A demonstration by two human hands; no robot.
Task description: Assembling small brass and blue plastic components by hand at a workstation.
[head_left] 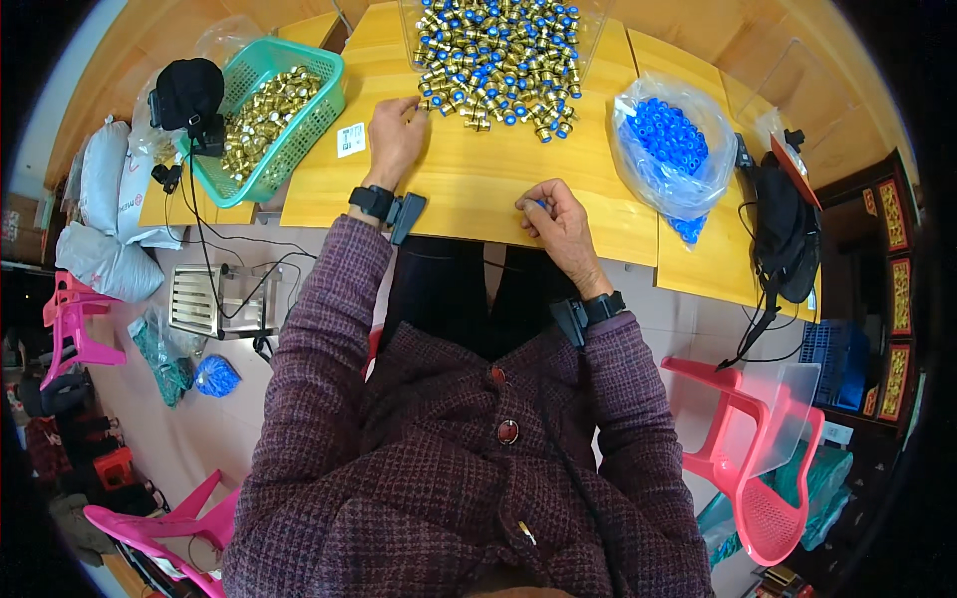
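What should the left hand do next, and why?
Probably go to the green basket for a brass fitting: the right hand holds a blue piece, and the basket's fittings show no blue, unlike the pile beside the left hand.

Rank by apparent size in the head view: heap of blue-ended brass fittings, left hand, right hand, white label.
1. Heap of blue-ended brass fittings
2. Left hand and right hand, too alike to rank
3. White label
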